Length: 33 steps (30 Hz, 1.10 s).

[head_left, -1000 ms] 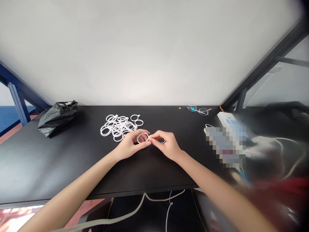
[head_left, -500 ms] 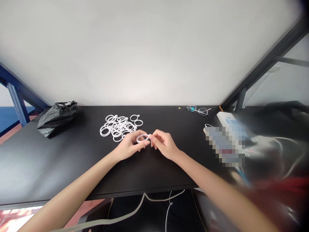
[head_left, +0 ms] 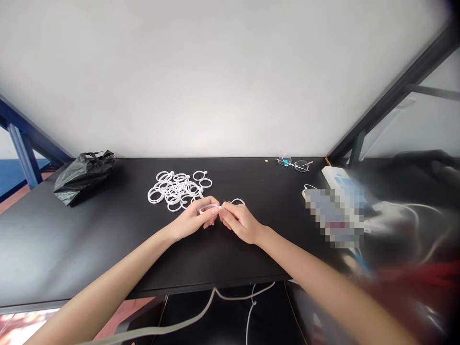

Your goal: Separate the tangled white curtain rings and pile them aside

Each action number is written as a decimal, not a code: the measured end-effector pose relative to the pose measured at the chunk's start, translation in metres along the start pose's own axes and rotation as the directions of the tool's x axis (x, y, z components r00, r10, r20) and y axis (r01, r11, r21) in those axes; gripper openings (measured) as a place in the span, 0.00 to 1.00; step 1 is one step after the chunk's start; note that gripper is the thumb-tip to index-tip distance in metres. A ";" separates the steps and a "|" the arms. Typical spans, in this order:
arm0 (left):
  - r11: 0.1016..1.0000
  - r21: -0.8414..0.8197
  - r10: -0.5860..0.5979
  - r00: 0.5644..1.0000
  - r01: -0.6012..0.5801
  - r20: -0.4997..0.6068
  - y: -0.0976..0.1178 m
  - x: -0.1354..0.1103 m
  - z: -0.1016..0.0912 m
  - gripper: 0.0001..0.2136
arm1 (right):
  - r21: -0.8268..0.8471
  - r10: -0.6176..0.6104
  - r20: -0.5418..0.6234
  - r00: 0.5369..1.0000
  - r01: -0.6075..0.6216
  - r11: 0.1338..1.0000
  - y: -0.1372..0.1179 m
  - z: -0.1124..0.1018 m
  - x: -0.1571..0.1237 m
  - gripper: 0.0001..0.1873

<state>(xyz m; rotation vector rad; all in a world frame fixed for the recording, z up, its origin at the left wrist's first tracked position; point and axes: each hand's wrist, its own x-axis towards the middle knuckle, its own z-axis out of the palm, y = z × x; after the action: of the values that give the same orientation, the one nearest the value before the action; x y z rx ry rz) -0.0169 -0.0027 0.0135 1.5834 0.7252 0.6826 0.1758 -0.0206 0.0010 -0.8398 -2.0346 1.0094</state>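
My left hand (head_left: 196, 219) is closed around a white plastic curtain ring (head_left: 207, 207), thumb on the near side and fingers behind. Thumb and fingertips of my right hand (head_left: 240, 221) pinch the small knob at the ring's right end, so both hands meet there over the black table. Just behind my right hand shows the upper arc of another white ring (head_left: 237, 201); whether it lies on the table or is touched, I cannot tell. A loose heap of white rings with small eyelets (head_left: 179, 189) lies beyond my left hand.
A crumpled black plastic bag (head_left: 84, 177) sits at the table's left. Eyeglasses (head_left: 293, 163) lie near the wall. On the right are a white box (head_left: 334, 177), a pixelated object (head_left: 336, 218) and cables. A pale cable (head_left: 172, 328) hangs below the black table's front edge (head_left: 179, 287).
Both hands have moved slightly down and left with the ring, which has turned flatter. My right hand has tilted lower, and a second ring now shows behind it.
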 end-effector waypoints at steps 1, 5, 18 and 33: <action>1.000 0.016 -0.004 1.000 0.004 -0.017 -0.001 0.000 0.000 0.17 | 0.001 -0.004 0.013 1.000 0.004 1.000 0.000 0.000 0.000 0.21; 0.999 0.032 -0.016 0.998 0.018 -0.059 -0.004 0.000 0.001 0.18 | 0.034 -0.015 0.044 0.999 0.014 0.999 0.000 0.001 0.000 0.19; 0.997 0.079 0.028 0.999 -0.025 -0.037 -0.003 -0.001 0.000 0.15 | 0.038 -0.015 0.040 0.999 0.014 0.999 -0.003 0.002 -0.003 0.20; 0.963 0.265 0.105 0.972 -0.047 -0.210 0.001 -0.004 -0.007 0.15 | -0.174 0.005 -0.097 0.995 -0.022 0.984 -0.005 -0.002 0.000 0.16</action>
<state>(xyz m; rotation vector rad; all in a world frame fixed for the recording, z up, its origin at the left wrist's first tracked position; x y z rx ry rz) -0.0242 -0.0014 0.0154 1.7984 0.9535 0.8590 0.1763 -0.0217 0.0062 -0.9761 -2.0590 0.7899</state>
